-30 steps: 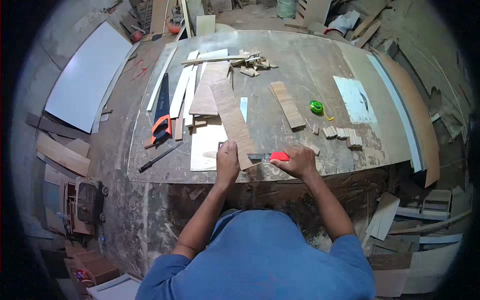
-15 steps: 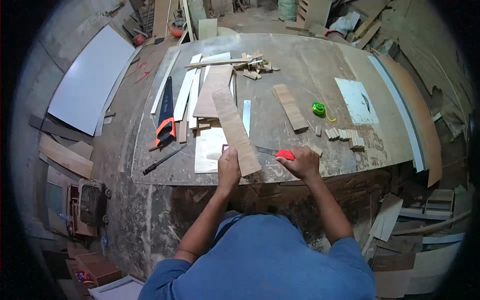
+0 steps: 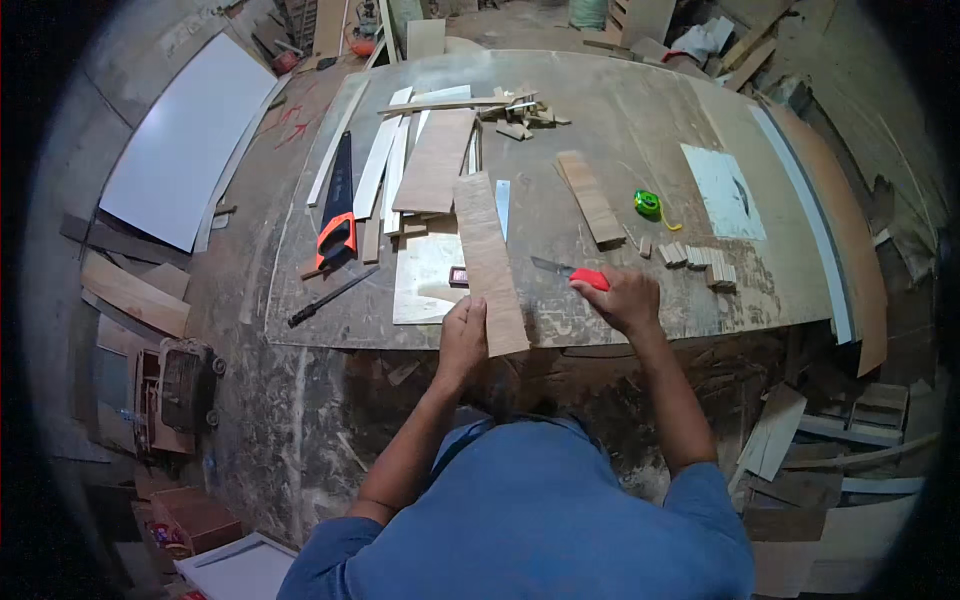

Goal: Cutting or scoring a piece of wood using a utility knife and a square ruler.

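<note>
My left hand (image 3: 464, 340) is closed on the near left edge of a long thin wooden board (image 3: 491, 255), tilted over the front of the worktable. My right hand (image 3: 632, 300) grips a knife (image 3: 588, 278) by its red handle, its grey blade pointing left, apart from the board's right edge. Beside the board, a small dark red box (image 3: 458, 277) rests on a pale panel (image 3: 420, 285). Partly behind the board is a metal ruler (image 3: 503, 205). Another wooden piece (image 3: 590, 200) lies beyond the knife.
The worktable (image 3: 620, 110) also holds an orange-handled saw (image 3: 338, 195), a dark rod-like tool (image 3: 333, 297), stacked boards (image 3: 437, 160) and wood offcuts (image 3: 520, 115). Rightward are a green tape measure (image 3: 648, 204), several small wooden blocks (image 3: 700, 260) and a white sheet (image 3: 720, 190).
The knife has drawn away from the board's edge, to the right and slightly upward with my right hand. The board has swung a little more upright in my left hand. The whole view shifted slightly.
</note>
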`<state>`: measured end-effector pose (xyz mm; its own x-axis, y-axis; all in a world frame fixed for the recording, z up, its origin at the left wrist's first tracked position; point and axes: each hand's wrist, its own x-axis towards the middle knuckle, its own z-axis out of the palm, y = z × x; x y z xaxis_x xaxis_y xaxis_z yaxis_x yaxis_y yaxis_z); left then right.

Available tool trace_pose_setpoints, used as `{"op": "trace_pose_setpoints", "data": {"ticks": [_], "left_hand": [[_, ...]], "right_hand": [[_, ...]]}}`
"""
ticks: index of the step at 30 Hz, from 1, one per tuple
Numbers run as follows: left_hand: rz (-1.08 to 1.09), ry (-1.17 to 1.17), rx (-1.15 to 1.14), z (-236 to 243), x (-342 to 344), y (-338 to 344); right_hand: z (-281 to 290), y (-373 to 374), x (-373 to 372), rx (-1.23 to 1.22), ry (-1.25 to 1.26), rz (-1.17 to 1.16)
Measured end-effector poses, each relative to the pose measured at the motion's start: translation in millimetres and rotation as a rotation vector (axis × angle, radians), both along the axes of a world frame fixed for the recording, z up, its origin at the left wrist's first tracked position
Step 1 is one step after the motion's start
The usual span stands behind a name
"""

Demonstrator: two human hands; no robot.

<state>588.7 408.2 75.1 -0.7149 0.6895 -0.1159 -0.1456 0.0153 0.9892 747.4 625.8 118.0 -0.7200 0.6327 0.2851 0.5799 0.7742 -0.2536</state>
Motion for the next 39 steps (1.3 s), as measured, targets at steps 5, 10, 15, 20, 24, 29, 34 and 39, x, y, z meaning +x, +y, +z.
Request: {"op": "trace_pose_setpoints", "data": {"ticks": [5, 10, 15, 20, 24, 29, 34, 39], "left_hand": [[0.043, 0.005, -0.019, 14.8, 6.1, 0.4], [0.003, 0.133, -0.033, 13.9, 6.3, -5.2], [-0.06, 0.157, -0.078, 9.8, 16.3, -13.9], [-0.045, 0.046, -0.017, 9.0, 32.5, -10.0], [-0.126, 0.031, 0.012, 16.6, 37.0, -3.3], [-0.201, 0.053, -0.043, 32.3, 47.6, -6.5], [-0.209, 0.062, -0.096, 20.6, 48.5, -4.0], [-0.267, 0.086, -0.026, 3.0, 49.2, -0.1]], "right_hand": [[16.3, -43.6, -0.1, 0.075, 0.076, 0.387], [-1.6, -13.5, 4.8, -0.019, 0.071, 0.35], [-4.3, 2.2, 13.8, -0.106, -0.055, 0.098], [-8.2, -23.8, 20.1, 0.065, 0.132, 0.295], [-14.8, -10.8, 26.9, 0.102, 0.135, 0.273], [-5.0, 24.3, 47.8, -0.064, 0.027, -0.103], [13.3, -23.9, 50.2, 0.067, 0.124, 0.244], [-8.8, 9.3, 55.8, 0.07, 0.062, 0.115]]}}
